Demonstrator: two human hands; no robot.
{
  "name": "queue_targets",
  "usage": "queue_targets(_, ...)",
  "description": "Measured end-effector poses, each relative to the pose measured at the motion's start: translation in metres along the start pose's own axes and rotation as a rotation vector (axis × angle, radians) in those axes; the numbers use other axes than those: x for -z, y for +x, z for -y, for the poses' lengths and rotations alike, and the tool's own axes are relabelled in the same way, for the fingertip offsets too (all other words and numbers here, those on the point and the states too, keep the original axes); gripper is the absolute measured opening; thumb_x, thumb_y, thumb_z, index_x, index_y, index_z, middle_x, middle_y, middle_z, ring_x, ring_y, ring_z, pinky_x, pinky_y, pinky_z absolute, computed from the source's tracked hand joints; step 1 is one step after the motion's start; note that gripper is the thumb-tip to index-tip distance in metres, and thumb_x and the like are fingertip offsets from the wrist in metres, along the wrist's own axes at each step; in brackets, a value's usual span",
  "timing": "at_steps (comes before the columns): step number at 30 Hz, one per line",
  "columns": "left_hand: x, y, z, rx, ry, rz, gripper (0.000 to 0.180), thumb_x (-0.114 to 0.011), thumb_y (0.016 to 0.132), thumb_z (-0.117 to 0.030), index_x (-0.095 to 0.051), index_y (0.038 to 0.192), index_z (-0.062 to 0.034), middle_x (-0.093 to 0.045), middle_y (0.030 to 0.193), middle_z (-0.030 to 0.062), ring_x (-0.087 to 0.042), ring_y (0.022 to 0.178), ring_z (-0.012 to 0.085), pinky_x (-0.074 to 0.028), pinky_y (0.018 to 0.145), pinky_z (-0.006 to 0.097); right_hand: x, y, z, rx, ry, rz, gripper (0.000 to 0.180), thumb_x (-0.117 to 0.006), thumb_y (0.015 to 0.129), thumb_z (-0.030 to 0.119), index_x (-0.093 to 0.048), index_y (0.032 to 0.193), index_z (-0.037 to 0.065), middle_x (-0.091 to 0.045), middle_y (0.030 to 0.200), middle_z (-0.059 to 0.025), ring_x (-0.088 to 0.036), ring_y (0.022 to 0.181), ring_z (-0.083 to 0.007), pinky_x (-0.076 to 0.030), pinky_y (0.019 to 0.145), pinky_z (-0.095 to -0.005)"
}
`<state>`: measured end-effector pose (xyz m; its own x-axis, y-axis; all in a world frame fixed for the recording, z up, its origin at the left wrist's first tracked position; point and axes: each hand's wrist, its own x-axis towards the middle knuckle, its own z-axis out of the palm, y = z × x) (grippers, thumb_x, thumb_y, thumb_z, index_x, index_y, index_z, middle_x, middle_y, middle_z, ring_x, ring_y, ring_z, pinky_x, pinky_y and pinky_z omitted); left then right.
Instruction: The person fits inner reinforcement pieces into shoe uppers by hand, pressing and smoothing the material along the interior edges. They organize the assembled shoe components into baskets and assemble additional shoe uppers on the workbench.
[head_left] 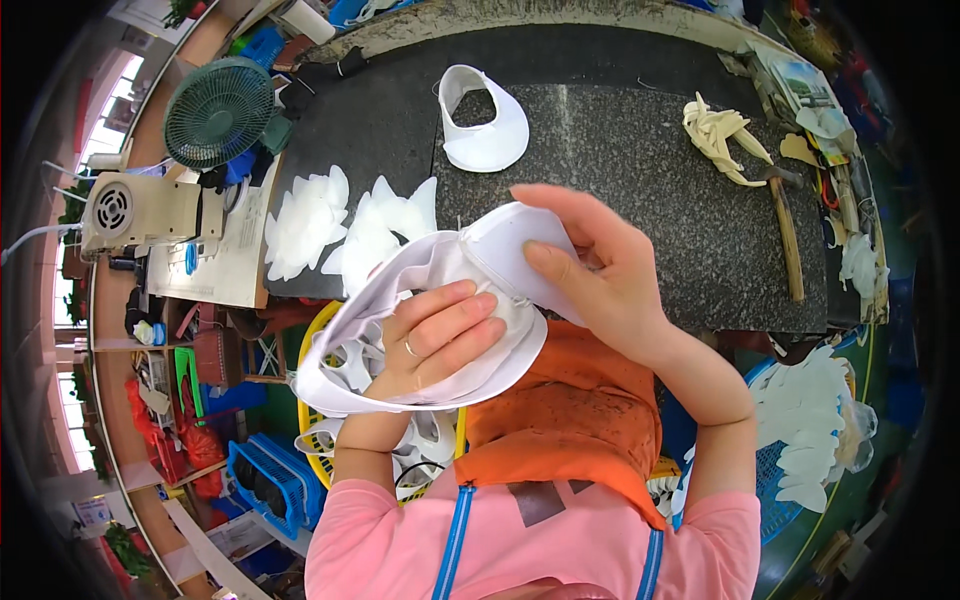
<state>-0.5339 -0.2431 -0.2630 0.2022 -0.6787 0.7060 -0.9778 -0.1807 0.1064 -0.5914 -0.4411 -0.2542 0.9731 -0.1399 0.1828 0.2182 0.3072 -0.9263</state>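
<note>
A white shoe upper (513, 250), opening turned upward, is held up in front of me over the near edge of the bench. My left hand (435, 345), with a ring on one finger, reaches inside it, fingers pressed on the pale lining; its thumb is hidden. My right hand (610, 270) pinches the stiff right end, thumb on the inner face and fingers around the outer side. Beyond them, a similar white upper (490, 146) lies on the dark stone slab. Two fanned stacks of white pieces (308, 222) rest to the left.
A hammer (788, 235) and cream-coloured gloves (722, 137) lie at the right. A sewing machine (150, 210) and a green fan (218, 112) stand left. A yellow basket (308, 350) of white uppers is below the bench; a blue basket (780, 500) with white pieces sits at right.
</note>
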Motion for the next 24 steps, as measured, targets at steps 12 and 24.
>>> queue_targets(12,-0.014,-0.002,0.007,0.202,-0.173,0.267,0.026,-0.065,0.081,-0.029,-0.060,0.096,-0.0083,-0.063,0.098,0.0137,-0.059,0.092,0.0324,-0.037,0.087,0.050,0.120,-0.022,-0.015,-0.212,0.568,-0.175,0.036,-0.055,0.090,0.012,-0.050,0.125,0.009,-0.060,0.088,-0.0051,-0.056,0.063,-0.0132,-0.046,0.046,-0.0262)
queue_targets(24,-0.058,0.002,0.031,0.061,0.030,0.820,0.039,-0.069,0.077,-0.036,-0.054,0.102,-0.0097,-0.061,0.059,0.0104,-0.064,0.065,0.0314,-0.028,0.099,0.052,0.087,0.004,-0.004,0.359,-1.485,-0.106,0.023,-0.055,0.086,0.018,-0.061,0.105,0.007,-0.060,0.091,-0.0127,-0.060,0.087,-0.0323,-0.048,0.076,-0.0426)
